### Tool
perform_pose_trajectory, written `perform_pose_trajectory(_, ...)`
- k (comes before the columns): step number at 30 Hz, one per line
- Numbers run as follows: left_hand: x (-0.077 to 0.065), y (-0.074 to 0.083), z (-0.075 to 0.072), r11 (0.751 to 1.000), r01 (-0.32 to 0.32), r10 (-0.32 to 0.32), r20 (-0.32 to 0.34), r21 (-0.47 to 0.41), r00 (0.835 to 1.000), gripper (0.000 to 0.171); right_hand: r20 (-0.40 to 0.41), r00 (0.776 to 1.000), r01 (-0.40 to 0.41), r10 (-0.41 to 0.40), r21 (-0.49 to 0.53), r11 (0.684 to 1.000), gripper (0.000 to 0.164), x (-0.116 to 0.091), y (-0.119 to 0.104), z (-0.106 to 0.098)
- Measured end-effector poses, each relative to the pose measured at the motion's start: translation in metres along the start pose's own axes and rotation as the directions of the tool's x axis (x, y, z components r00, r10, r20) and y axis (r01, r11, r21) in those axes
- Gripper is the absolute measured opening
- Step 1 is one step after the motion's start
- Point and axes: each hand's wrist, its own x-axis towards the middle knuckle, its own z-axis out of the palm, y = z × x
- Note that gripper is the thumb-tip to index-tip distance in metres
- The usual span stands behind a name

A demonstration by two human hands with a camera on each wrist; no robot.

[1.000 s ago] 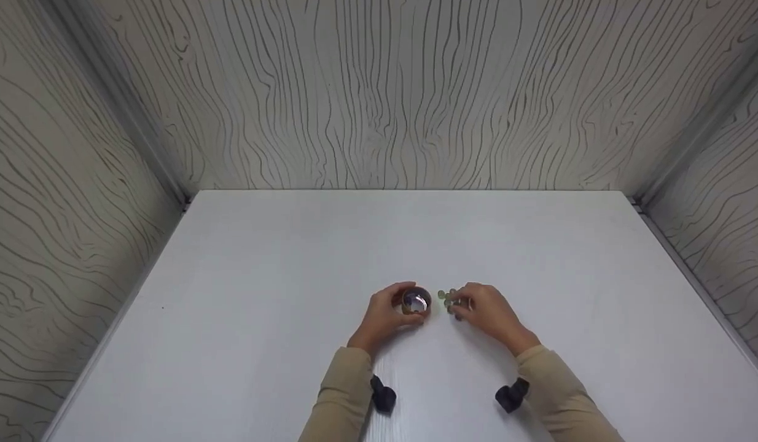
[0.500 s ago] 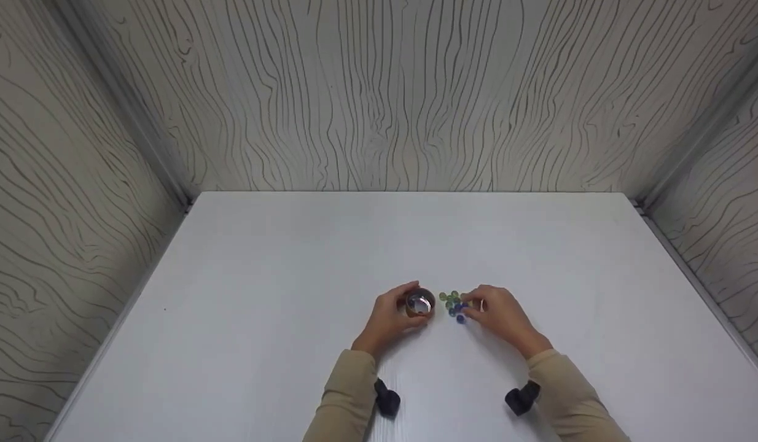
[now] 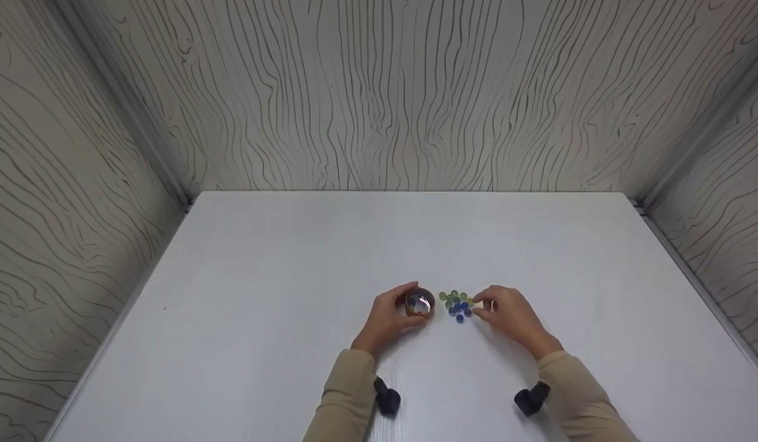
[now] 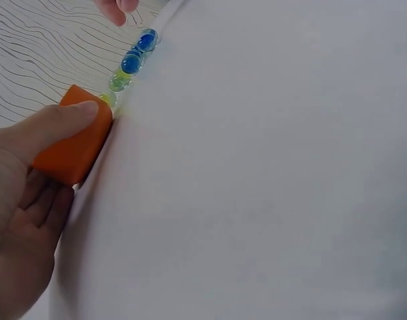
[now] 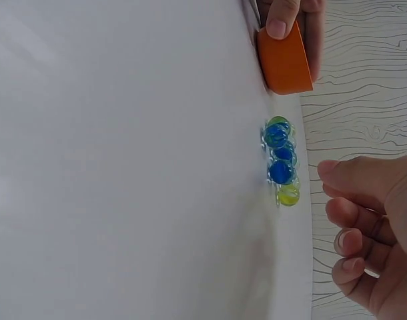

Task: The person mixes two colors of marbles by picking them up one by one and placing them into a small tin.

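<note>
My left hand [image 3: 384, 320] grips a small orange cup [image 4: 73, 143], thumb on the near side and fingers behind. The cup stands upright on the table; its inside looks shiny, with a small dark spot I cannot identify. Just right of it lies a cluster of several glass marbles [image 3: 457, 306], green and yellow toward the back, blue toward the front. Beside the cluster's right edge is my right hand [image 3: 509, 313], thumb and fingers apart. In the right wrist view nothing sits between those fingers, and they hover near a yellow marble [image 5: 289, 195].
A white table [image 3: 293, 258] carries everything. Wood-grain panels stand behind it, like the back wall [image 3: 379, 98], and on both sides. Black wrist cameras, such as the left one [image 3: 387, 400], hang at the sleeves.
My right hand has drawn back to the right, baring more of the marbles, which lie slightly more spread. The left hand with the cup shifted slightly right, then stayed put.
</note>
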Motion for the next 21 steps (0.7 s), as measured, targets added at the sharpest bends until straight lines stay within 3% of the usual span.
perform_pose_trajectory(11,0.0019,-0.0006,-0.0035,0.999,-0.012,0.011,-0.004,-0.053,1.0,0.069,0.004,1.0,0.016,-0.016,-0.006,1.0,0.011,-0.0053,-0.0039,0.0033)
perform_pose_trajectory(21,0.0028,-0.0022,-0.0041,0.997,-0.023,0.023,-0.004,-0.067,1.0,0.066,0.057,0.998,0.005,-0.005,-0.001,1.0,0.007,-0.0048,-0.0088,0.0091)
